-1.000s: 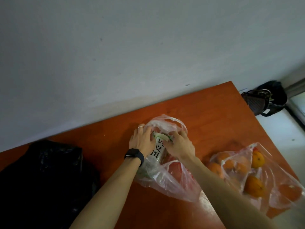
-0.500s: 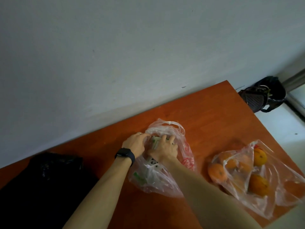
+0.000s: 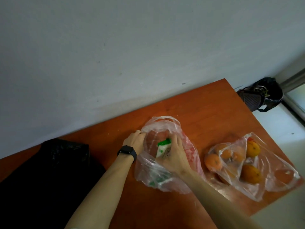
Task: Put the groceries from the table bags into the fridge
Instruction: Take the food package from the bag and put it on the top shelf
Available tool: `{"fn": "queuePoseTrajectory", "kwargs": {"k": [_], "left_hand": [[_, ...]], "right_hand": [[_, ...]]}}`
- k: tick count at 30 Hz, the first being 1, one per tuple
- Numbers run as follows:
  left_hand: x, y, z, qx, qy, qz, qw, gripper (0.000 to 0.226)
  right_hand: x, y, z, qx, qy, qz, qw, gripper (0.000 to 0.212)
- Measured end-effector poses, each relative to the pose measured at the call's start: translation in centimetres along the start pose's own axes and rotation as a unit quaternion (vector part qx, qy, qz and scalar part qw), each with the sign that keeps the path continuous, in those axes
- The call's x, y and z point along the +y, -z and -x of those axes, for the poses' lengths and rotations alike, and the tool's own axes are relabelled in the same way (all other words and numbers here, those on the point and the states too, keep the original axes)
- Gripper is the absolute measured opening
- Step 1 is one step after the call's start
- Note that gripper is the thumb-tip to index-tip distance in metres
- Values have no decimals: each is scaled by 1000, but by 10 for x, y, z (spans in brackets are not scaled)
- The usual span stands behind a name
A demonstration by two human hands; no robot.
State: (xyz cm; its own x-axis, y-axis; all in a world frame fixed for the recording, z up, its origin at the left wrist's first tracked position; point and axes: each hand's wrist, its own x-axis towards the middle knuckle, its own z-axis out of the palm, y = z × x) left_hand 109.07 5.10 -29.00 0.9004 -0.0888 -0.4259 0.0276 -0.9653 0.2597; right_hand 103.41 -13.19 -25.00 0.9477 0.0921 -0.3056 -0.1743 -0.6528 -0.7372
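A clear plastic bag (image 3: 165, 179) with red print lies in the middle of the orange-brown table (image 3: 206, 113). My left hand (image 3: 134, 142), with a black watch on the wrist, pinches the bag's left rim. My right hand (image 3: 175, 156) reaches into the bag's mouth and grips a white package with a green top (image 3: 162, 145). More green-and-white items show through the bag's lower part. To the right lies a second clear bag (image 3: 272, 177) holding several oranges (image 3: 250, 174).
A black plastic bag (image 3: 49, 171) fills the table's left side. A grey wall runs along the far edge. Beyond the table's right end, a dark handbag (image 3: 257, 98) sits on a white floor near a metal door frame.
My right hand has closed on the green-topped package and raised it into the bag's mouth. My left hand moved to the bag's rim. The camera view shifted slightly.
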Motion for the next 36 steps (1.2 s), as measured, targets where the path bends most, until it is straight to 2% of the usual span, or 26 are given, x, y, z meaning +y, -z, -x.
{"fn": "queuePoseTrajectory", "kwargs": {"k": [4, 8, 10, 13, 16, 18, 21, 23, 25, 28, 30, 33, 36], "left_hand": [[-7, -2, 21, -13, -12, -30, 999, 55], [-4, 0, 39, -25, 10, -41, 999, 44], [-3, 2, 48, -23, 24, -55, 998, 37], [3, 12, 64, -3, 34, -50, 998, 34], [28, 36, 83, 73, -28, 49, 996, 31], [60, 61, 99, 111, -102, 146, 978, 34], [123, 95, 125, 79, -209, 203, 953, 51], [166, 108, 144, 64, -259, 121, 956, 63], [204, 112, 160, 72, -284, 37, 955, 63], [260, 108, 191, 87, -321, 24, 943, 51], [289, 99, 211, 58, -339, 47, 938, 50], [316, 81, 237, 36, -345, -53, 936, 72], [318, 61, 253, 31, -319, -124, 939, 70]], "right_hand": [[14, 17, 20, -59, 33, 79, 995, 83], [16, 40, 35, -113, 92, 146, 979, 52], [13, 52, 45, -87, 100, 120, 984, 50], [7, 74, 68, -8, 78, -2, 997, 40], [3, 103, 92, 80, 46, -113, 989, 36], [0, 126, 110, 126, 43, -185, 974, 35], [-2, 160, 141, 166, 47, -292, 941, 36], [-1, 186, 166, 193, 49, -338, 920, 37], [4, 209, 191, 219, 59, -363, 904, 37], [24, 240, 237, 273, 66, -408, 869, 48], [41, 253, 265, 304, 45, -449, 839, 58], [72, 259, 303, 329, 10, -530, 782, 51], [95, 248, 324, 324, -31, -568, 756, 43]]}}
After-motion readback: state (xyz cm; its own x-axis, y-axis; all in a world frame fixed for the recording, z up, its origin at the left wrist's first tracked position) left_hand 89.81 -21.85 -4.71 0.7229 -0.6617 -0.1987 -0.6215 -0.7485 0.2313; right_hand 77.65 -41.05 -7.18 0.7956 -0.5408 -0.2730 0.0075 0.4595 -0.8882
